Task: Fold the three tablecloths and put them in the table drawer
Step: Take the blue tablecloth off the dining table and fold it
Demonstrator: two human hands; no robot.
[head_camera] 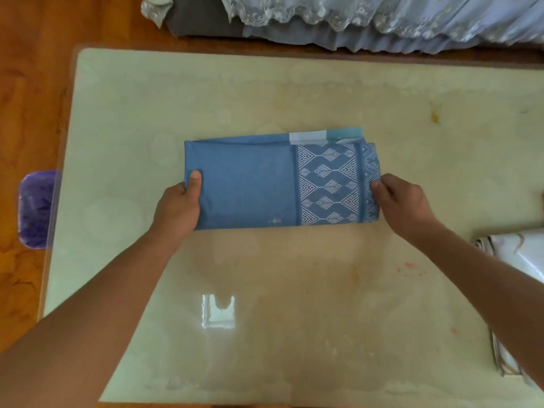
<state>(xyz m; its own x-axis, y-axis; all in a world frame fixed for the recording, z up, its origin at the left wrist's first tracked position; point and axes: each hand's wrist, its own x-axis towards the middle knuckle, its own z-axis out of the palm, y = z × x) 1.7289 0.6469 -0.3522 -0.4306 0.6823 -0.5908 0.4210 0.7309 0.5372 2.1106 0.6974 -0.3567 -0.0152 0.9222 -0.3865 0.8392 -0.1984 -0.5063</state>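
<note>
Head view: blue tablecloth (259,184) lies folded into a long band on the counter (265,290). Left hand (179,207) has its grip on the plain end, thumb on top; right hand (403,201) pinches the patterned end. Both grips hold cloth at opposite short edges, probably to keep the layers aligned for another fold (end over end, I judge). Outboard of the right grip, a pale folded cloth (521,260) waits at the counter edge. Drawer not visible.

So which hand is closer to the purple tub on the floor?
The left hand. It grips the left end of the blue tablecloth, on the side of the table nearest the purple tub. The right hand grips the patterned far end, much farther away.
</note>
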